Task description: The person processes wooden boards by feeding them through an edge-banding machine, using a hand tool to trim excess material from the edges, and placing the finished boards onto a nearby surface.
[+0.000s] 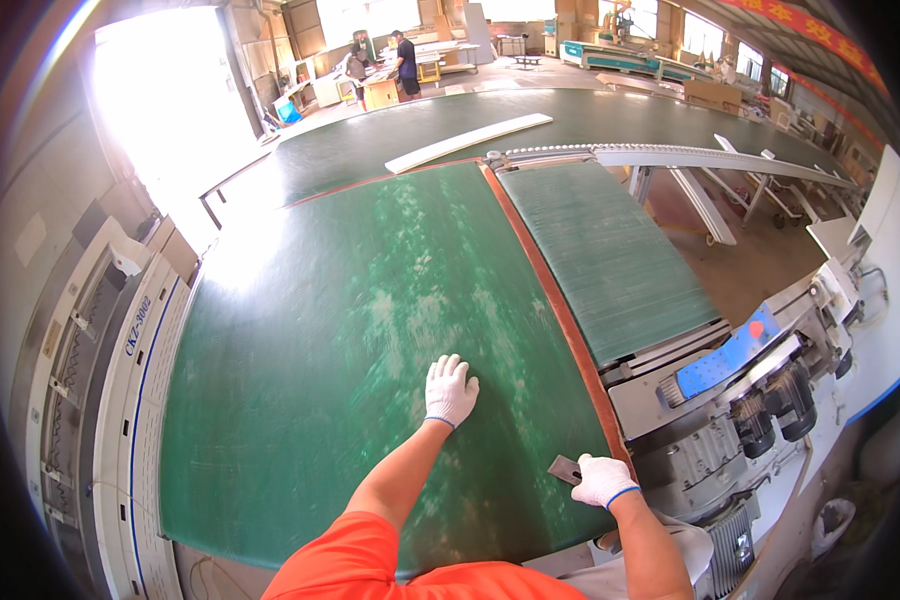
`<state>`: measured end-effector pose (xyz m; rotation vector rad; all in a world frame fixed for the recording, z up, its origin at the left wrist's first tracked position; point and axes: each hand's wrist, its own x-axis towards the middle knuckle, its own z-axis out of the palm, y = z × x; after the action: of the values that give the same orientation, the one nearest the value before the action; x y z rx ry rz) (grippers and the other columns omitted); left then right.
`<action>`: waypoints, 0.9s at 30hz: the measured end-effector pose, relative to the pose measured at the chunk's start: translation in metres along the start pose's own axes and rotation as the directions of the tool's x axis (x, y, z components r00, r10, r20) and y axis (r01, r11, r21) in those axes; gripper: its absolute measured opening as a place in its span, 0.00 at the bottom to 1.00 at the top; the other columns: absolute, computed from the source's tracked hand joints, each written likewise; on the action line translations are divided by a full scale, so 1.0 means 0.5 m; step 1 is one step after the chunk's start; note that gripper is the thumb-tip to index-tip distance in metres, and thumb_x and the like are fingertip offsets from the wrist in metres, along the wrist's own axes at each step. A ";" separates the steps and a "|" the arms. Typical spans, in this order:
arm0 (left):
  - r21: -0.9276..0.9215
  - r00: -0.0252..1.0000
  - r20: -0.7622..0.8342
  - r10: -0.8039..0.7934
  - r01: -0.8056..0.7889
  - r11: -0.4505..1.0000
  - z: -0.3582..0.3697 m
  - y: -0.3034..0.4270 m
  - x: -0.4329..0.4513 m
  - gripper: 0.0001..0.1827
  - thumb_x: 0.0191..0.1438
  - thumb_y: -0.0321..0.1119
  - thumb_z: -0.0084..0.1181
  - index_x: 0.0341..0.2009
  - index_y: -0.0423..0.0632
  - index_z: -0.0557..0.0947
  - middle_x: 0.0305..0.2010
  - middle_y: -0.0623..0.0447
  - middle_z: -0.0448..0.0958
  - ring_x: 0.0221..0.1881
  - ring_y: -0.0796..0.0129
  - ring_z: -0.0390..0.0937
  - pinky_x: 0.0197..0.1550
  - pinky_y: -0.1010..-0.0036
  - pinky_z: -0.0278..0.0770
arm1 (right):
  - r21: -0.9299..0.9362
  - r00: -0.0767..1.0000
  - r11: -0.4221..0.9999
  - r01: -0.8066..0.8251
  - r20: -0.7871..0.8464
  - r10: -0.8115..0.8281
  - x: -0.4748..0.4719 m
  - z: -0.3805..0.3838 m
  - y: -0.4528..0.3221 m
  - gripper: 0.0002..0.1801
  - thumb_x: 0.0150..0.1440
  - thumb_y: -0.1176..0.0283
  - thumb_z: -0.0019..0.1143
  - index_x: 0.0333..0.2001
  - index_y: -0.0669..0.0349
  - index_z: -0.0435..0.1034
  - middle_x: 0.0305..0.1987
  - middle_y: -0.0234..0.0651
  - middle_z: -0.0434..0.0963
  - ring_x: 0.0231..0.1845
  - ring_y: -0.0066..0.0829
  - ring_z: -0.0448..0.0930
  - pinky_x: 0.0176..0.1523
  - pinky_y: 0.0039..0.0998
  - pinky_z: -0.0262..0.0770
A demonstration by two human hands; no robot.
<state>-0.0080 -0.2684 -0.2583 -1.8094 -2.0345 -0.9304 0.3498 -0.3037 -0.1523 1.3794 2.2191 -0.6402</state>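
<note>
My left hand (451, 391), in a white knit glove with a blue cuff edge, rests palm down on a broad green table surface (285, 375) and holds nothing. Pale scuffs and worn streaks run up the surface beyond its fingers. My right hand (604, 480), gloved the same way, grips a flat metal scraper (565, 469) near the right edge of the green surface. The scraper's blade points left; its handle is hidden in the fist. Beside that hand runs a reddish-brown edge strip (551, 292).
On the right are a green conveyor belt (607, 255) and machinery with motors (791, 401) and a blue guard (727, 352). A long white board (469, 142) lies on the farther green table (607, 112). A white machine (139, 420) lines the left. Two people (406, 64) stand far back.
</note>
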 end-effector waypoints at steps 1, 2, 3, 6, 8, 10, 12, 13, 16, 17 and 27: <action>-0.004 1.000 0.013 -0.009 0.009 1.000 -0.001 0.000 0.000 0.20 0.51 0.40 0.64 0.47 0.43 0.84 0.59 0.43 0.77 0.65 0.45 0.70 0.69 0.52 0.65 | 0.003 1.000 1.000 0.001 -0.005 -0.001 0.001 0.002 0.001 0.26 0.50 0.61 0.62 0.51 0.62 0.73 0.47 0.52 0.85 0.51 0.51 0.86 0.55 0.47 0.81; 0.004 1.000 0.011 -0.013 0.013 1.000 0.001 -0.001 -0.002 0.20 0.52 0.40 0.64 0.47 0.43 0.84 0.60 0.43 0.77 0.66 0.45 0.70 0.70 0.52 0.65 | 0.007 1.000 1.000 0.001 -0.009 -0.001 0.001 0.003 0.003 0.27 0.49 0.61 0.63 0.51 0.62 0.73 0.47 0.52 0.85 0.51 0.52 0.86 0.55 0.47 0.81; 0.013 1.000 0.008 -0.017 0.017 1.000 0.004 0.000 -0.002 0.20 0.52 0.40 0.64 0.47 0.43 0.84 0.60 0.43 0.77 0.66 0.45 0.70 0.70 0.51 0.64 | 0.002 1.000 1.000 0.004 -0.012 -0.004 0.002 0.003 0.004 0.27 0.49 0.61 0.63 0.51 0.62 0.73 0.47 0.52 0.85 0.51 0.52 0.86 0.55 0.47 0.81; 0.013 0.999 0.031 -0.036 0.035 0.999 0.005 -0.002 -0.007 0.21 0.53 0.40 0.64 0.48 0.43 0.84 0.62 0.43 0.77 0.67 0.44 0.70 0.71 0.50 0.64 | -0.007 1.000 1.000 0.009 -0.012 -0.009 0.001 0.001 0.002 0.27 0.49 0.60 0.63 0.50 0.63 0.73 0.48 0.53 0.84 0.51 0.52 0.86 0.55 0.47 0.81; 0.006 0.998 0.043 -0.045 0.045 0.999 0.004 0.003 -0.005 0.21 0.53 0.41 0.64 0.49 0.43 0.84 0.62 0.43 0.77 0.67 0.44 0.70 0.72 0.50 0.64 | -0.010 1.000 1.000 0.006 -0.010 -0.007 0.000 0.000 0.004 0.26 0.49 0.60 0.62 0.50 0.63 0.73 0.48 0.53 0.84 0.50 0.52 0.86 0.55 0.48 0.81; 0.000 0.998 0.046 -0.052 0.052 0.999 0.001 0.007 -0.004 0.20 0.54 0.41 0.63 0.48 0.43 0.84 0.62 0.42 0.77 0.67 0.43 0.70 0.72 0.49 0.64 | -0.016 1.000 1.000 0.005 0.004 -0.005 -0.005 -0.006 0.000 0.26 0.51 0.61 0.61 0.52 0.62 0.73 0.48 0.52 0.85 0.51 0.51 0.86 0.56 0.47 0.81; -0.009 0.997 0.059 -0.051 0.051 0.999 -0.005 0.008 -0.002 0.20 0.54 0.41 0.62 0.48 0.43 0.84 0.62 0.42 0.77 0.68 0.43 0.70 0.72 0.49 0.64 | -0.021 1.000 1.000 0.002 0.011 -0.002 -0.007 -0.009 -0.003 0.25 0.53 0.61 0.61 0.53 0.62 0.73 0.48 0.52 0.85 0.52 0.50 0.86 0.56 0.47 0.81; -0.012 0.997 0.064 -0.050 0.051 0.999 -0.006 0.008 0.000 0.20 0.54 0.41 0.62 0.48 0.43 0.84 0.62 0.42 0.77 0.68 0.43 0.70 0.72 0.49 0.64 | -0.021 1.000 1.000 0.000 0.011 0.000 -0.007 -0.009 -0.004 0.25 0.53 0.61 0.61 0.53 0.62 0.73 0.49 0.52 0.85 0.52 0.50 0.86 0.56 0.47 0.81; -0.004 0.999 0.034 -0.036 0.036 0.999 -0.003 0.006 -0.003 0.20 0.52 0.40 0.64 0.48 0.43 0.84 0.61 0.43 0.77 0.66 0.44 0.70 0.71 0.48 0.64 | -0.023 1.000 1.000 0.001 0.014 -0.001 -0.006 -0.009 -0.004 0.25 0.53 0.61 0.61 0.53 0.61 0.73 0.49 0.52 0.85 0.52 0.50 0.86 0.56 0.47 0.81; -0.001 0.999 0.028 -0.032 0.032 0.999 -0.002 0.004 -0.003 0.20 0.52 0.40 0.64 0.48 0.43 0.84 0.61 0.43 0.77 0.66 0.44 0.70 0.71 0.48 0.64 | -0.023 1.000 1.000 0.003 0.015 -0.002 -0.005 -0.009 -0.004 0.25 0.53 0.61 0.61 0.53 0.61 0.73 0.49 0.51 0.85 0.52 0.50 0.86 0.56 0.47 0.81; -0.002 0.996 0.068 -0.060 0.060 0.998 -0.002 0.006 0.000 0.21 0.55 0.42 0.62 0.49 0.44 0.85 0.63 0.43 0.78 0.68 0.43 0.70 0.72 0.50 0.63 | -0.018 1.000 1.000 -0.007 0.010 0.007 -0.007 -0.013 -0.006 0.25 0.52 0.61 0.61 0.53 0.61 0.73 0.48 0.50 0.85 0.52 0.49 0.86 0.55 0.47 0.81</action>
<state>-0.0055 -0.2691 -0.2565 -1.8152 -2.1402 -0.9009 0.3476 -0.3033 -0.1447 1.3717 2.2060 -0.6225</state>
